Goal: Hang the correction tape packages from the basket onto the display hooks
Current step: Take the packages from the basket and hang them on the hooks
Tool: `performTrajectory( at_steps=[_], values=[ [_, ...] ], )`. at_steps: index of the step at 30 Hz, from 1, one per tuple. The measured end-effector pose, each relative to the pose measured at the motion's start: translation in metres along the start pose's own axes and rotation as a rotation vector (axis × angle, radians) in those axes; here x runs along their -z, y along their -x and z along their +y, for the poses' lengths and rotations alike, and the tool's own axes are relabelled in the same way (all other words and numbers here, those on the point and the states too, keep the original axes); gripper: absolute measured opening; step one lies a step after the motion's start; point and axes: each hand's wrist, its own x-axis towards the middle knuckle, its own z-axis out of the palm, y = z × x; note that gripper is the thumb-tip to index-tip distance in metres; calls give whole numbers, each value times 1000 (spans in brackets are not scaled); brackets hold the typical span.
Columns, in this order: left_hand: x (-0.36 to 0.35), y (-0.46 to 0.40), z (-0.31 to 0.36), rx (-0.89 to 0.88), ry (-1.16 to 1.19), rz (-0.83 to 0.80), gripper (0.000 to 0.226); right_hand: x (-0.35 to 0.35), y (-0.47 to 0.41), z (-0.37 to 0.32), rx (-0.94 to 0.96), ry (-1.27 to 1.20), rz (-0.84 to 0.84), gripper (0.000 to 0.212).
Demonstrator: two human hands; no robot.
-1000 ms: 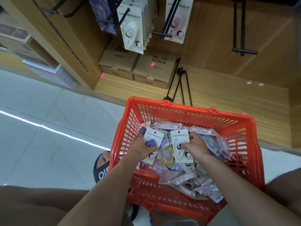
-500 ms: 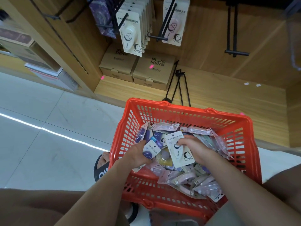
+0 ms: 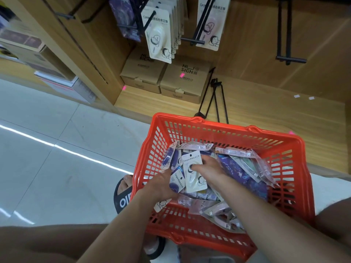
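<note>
An orange plastic basket (image 3: 296,168) on the floor holds several correction tape packages. Inside it, my left hand (image 3: 161,185) grips a white package with a purple tape (image 3: 177,182). My right hand (image 3: 207,166) holds a white package with a cream tape (image 3: 193,173), thumb across its front. Above on the wooden display, a hook (image 3: 150,21) carries a row of cream packages (image 3: 157,35), and a second hook (image 3: 197,35) carries a pink package (image 3: 209,23). An empty double hook (image 3: 286,54) sticks out at the right.
Two brown cardboard boxes (image 3: 161,76) sit on the low wooden shelf (image 3: 266,114). Loose black hooks (image 3: 214,99) lie on that shelf behind the basket. My sandalled foot (image 3: 124,194) stands left of the basket on the pale tiled floor (image 3: 57,158).
Both hands have drawn closer together in the basket, bringing the two packages side by side. The view has tilted slightly toward the display.
</note>
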Motion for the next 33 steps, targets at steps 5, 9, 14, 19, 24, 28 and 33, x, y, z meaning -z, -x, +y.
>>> performTrajectory(
  at_steps=[5,9,14,19,24,28,33],
  values=[
    [5,2,1,14,-6,-12,66,-3,-6,-5,-133,-173,-5,49],
    [22,12,12,30,-21,-54,63,13,2,-6,-138,-119,14,21],
    [65,40,42,-35,-52,-155,59,67,29,-10,-122,-41,-116,16],
    [125,80,68,-80,8,-41,51,114,58,-33,-58,-112,-310,41],
    [168,104,80,-114,329,204,27,142,97,-69,114,-292,-539,43],
    [182,116,87,-99,537,314,29,144,118,-83,256,-391,-501,52],
    [184,123,97,-145,753,328,36,139,138,-91,338,-597,-492,59]
  ],
)
